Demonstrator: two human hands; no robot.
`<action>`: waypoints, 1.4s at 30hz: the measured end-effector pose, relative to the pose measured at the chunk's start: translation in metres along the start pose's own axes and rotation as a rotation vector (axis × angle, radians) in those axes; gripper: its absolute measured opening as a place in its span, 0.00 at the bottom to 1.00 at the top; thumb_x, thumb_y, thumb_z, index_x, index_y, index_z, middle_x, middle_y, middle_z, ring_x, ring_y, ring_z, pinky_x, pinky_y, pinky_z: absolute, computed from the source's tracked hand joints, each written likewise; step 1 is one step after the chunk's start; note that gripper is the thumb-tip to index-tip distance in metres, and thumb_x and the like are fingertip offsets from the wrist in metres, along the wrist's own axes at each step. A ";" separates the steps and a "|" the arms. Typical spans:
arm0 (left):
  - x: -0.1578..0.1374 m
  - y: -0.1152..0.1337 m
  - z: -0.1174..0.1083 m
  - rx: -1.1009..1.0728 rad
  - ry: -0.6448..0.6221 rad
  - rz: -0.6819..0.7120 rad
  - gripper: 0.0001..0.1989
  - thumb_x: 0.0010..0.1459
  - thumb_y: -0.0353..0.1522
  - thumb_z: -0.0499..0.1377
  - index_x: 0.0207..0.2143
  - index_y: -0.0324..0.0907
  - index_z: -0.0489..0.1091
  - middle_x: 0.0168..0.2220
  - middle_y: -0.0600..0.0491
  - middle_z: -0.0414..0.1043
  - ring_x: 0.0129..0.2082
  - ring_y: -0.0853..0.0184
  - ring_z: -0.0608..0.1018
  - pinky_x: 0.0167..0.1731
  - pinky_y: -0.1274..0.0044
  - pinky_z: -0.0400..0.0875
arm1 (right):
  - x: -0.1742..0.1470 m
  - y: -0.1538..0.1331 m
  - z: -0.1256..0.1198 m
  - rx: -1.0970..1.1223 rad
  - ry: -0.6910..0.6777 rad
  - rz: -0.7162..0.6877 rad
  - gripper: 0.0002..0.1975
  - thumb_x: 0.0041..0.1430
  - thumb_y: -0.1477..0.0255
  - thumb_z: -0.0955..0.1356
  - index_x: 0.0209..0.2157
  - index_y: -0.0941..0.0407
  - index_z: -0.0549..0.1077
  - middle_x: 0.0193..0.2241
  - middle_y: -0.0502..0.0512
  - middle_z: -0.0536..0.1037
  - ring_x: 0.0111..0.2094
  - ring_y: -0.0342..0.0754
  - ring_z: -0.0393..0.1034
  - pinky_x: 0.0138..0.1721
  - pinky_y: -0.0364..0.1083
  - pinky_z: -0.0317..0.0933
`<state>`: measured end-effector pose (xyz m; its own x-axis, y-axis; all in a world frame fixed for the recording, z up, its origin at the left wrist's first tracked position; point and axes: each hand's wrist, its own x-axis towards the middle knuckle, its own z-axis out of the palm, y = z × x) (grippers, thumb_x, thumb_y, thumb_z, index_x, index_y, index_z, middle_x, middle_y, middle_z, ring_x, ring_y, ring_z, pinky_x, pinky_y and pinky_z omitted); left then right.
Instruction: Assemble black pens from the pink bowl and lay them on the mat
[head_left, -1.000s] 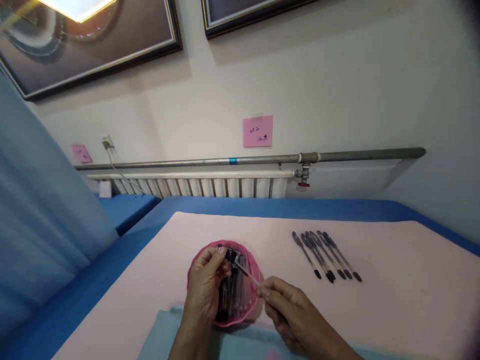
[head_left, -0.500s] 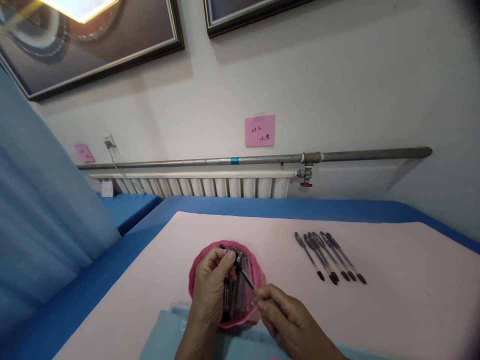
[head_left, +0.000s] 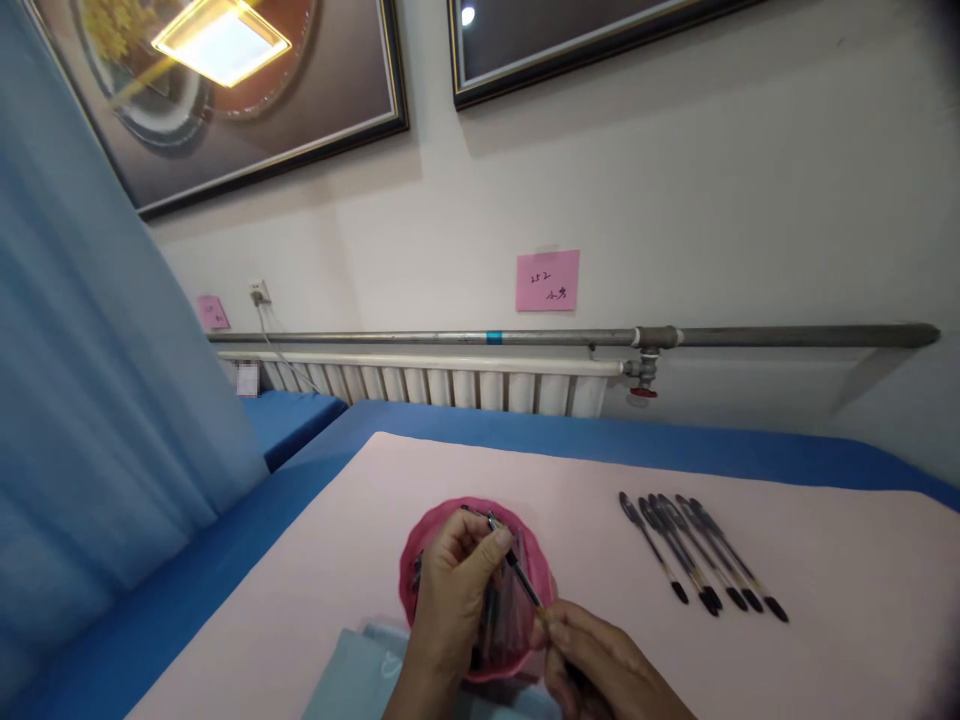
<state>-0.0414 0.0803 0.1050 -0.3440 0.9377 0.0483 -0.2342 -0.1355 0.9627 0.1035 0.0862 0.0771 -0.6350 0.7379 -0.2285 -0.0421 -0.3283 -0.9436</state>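
Note:
A pen [head_left: 525, 581] with a dark barrel slants between my two hands, above the pink basket [head_left: 409, 590]. My left hand [head_left: 459, 590] pinches its upper end between thumb and fingers. The fingers of my right hand [head_left: 592, 655] close round its lower end, which they partly hide. Inside the basket lie clear and dark pen parts [head_left: 504, 620], partly covered by my left hand. To the right, several black pens [head_left: 694, 550] lie side by side on the pink sheet [head_left: 315, 560], their black ends toward me.
Light blue folded material [head_left: 352, 675] lies at the near edge beside the basket. A blue curtain [head_left: 97, 380] hangs at the left. Behind the blue table edge [head_left: 480, 422] run a white radiator [head_left: 465, 387] and a metal pipe [head_left: 420, 339] with a red valve.
The view has shifted, so everything sits further right and lower. Both hands still hold the pen; more of its upper tip shows above my left thumb. The row of pens is unchanged.

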 end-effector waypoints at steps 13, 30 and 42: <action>0.002 -0.004 0.003 -0.347 -0.193 -0.219 0.15 0.47 0.37 0.63 0.36 0.37 0.72 0.28 0.51 0.71 0.23 0.73 0.69 0.25 0.80 0.63 | 0.013 -0.002 -0.008 0.111 0.248 -0.117 0.16 0.51 0.56 0.65 0.26 0.53 0.59 0.14 0.38 0.58 0.11 0.32 0.37 0.12 0.36 0.30; 0.008 0.002 -0.004 -0.547 -0.112 -0.357 0.15 0.51 0.39 0.60 0.35 0.36 0.72 0.35 0.46 0.74 0.31 0.68 0.75 0.31 0.78 0.69 | 0.015 -0.007 -0.027 0.627 -0.016 0.118 0.10 0.52 0.63 0.67 0.29 0.56 0.67 0.12 0.39 0.59 0.09 0.31 0.39 0.10 0.34 0.30; 0.008 -0.012 0.003 -0.417 -0.077 -0.274 0.15 0.49 0.36 0.62 0.38 0.36 0.73 0.40 0.43 0.74 0.38 0.64 0.76 0.37 0.75 0.69 | 0.011 -0.010 -0.023 0.588 -0.014 0.085 0.12 0.50 0.62 0.68 0.28 0.57 0.67 0.12 0.40 0.60 0.09 0.32 0.42 0.10 0.34 0.31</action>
<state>-0.0382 0.0902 0.0951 -0.1544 0.9755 -0.1569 -0.6553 0.0177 0.7551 0.1151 0.1112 0.0784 -0.6652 0.6879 -0.2905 -0.4078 -0.6605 -0.6304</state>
